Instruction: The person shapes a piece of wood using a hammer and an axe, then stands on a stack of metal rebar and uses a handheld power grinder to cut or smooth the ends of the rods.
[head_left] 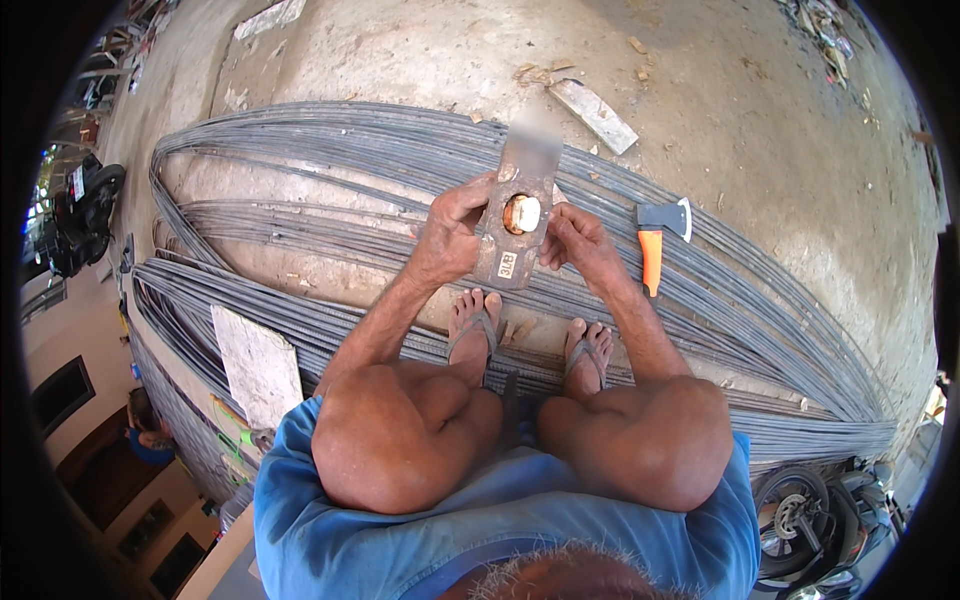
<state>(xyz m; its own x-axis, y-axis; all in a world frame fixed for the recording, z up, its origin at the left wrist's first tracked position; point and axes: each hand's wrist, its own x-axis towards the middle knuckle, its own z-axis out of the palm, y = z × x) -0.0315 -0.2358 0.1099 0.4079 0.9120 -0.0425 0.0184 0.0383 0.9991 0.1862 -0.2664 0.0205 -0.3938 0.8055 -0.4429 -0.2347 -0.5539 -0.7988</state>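
A broad, rusty steel tool head [507, 240] is held up in front of me, with a pale label on its lower part. The pale end of a wooden handle shows in its round eye, and the upper end of the head is blurred. My left hand [450, 235] is closed on the left edge, with the fingers partly hidden behind the steel. Bent fingers of my right hand [583, 243] grip the right edge beside the eye. Right of that hand, a hatchet [651, 258] with an orange handle and dark head lies on the bundled steel bars.
Long bundles of grey steel bars [330, 125] curve around my feet across the dusty ground. A pale board [257, 362] lies at left, and a narrow slab [595, 115] lies ahead. Motorcycles stand at far left [75, 220] and lower right [815, 525]. Another person [150, 440] is at lower left.
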